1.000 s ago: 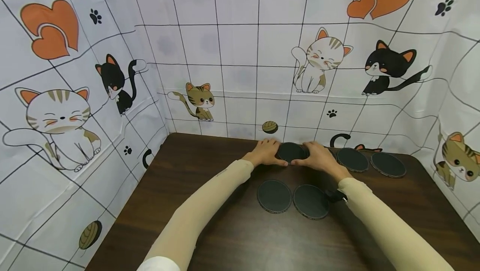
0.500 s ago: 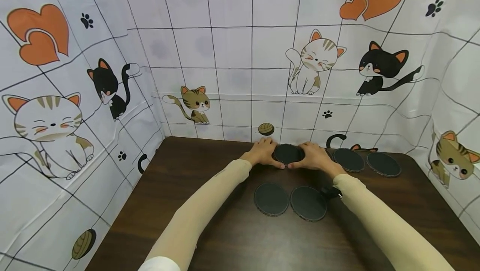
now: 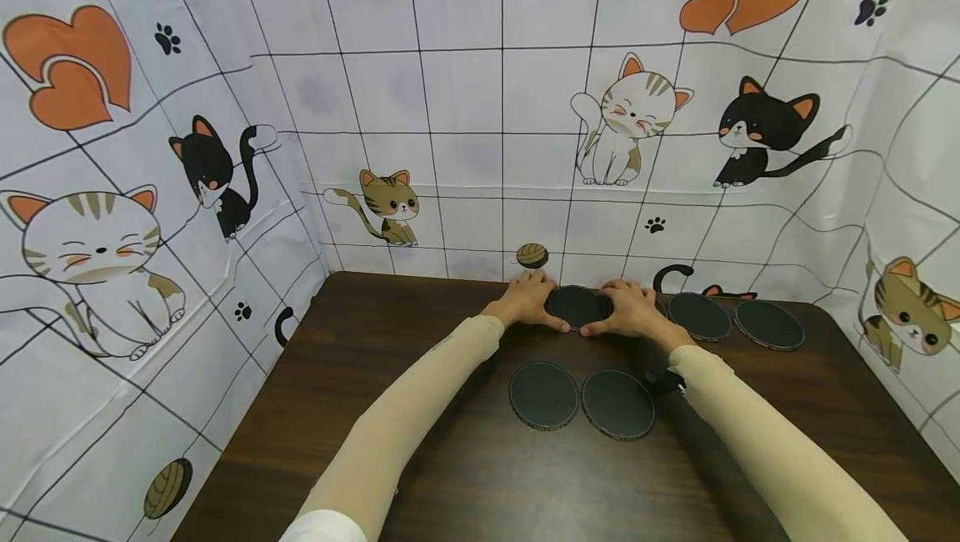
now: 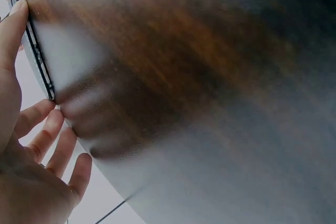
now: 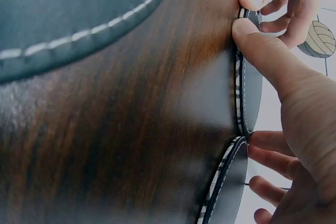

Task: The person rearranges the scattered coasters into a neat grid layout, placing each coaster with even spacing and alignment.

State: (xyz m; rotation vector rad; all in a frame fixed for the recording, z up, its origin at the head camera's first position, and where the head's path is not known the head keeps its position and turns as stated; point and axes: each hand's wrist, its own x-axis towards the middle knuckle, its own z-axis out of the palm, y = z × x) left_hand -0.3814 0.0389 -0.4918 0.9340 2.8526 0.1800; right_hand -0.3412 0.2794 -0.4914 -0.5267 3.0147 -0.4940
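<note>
At the table's back edge, a round dark coaster (image 3: 573, 307) lies flat between the two hands. My left hand (image 3: 527, 302) holds its left side, thumb at the front edge. From the right, my right hand (image 3: 628, 308) grips the same coaster, and the two thumbs nearly meet. The left wrist view shows the coaster's thin edge (image 4: 38, 51) between thumb and index finger, other fingertips at the table edge. In the right wrist view, white stitching runs round the held coaster (image 5: 254, 93), whose end meets a neighbouring coaster (image 5: 231, 187) by the right fingers.
Two similar coasters (image 3: 543, 396) (image 3: 618, 404) lie side by side nearer the person. To the right along the back edge are two more coasters (image 3: 697, 316) (image 3: 768, 324), plus one mostly behind the right hand. A cat-patterned white sheet (image 3: 465, 158) hangs behind the brown table (image 3: 420, 475).
The head view has shifted slightly. Both hands stay around the same coaster at the back edge, with hardly any movement, and the other coasters keep their places.
</note>
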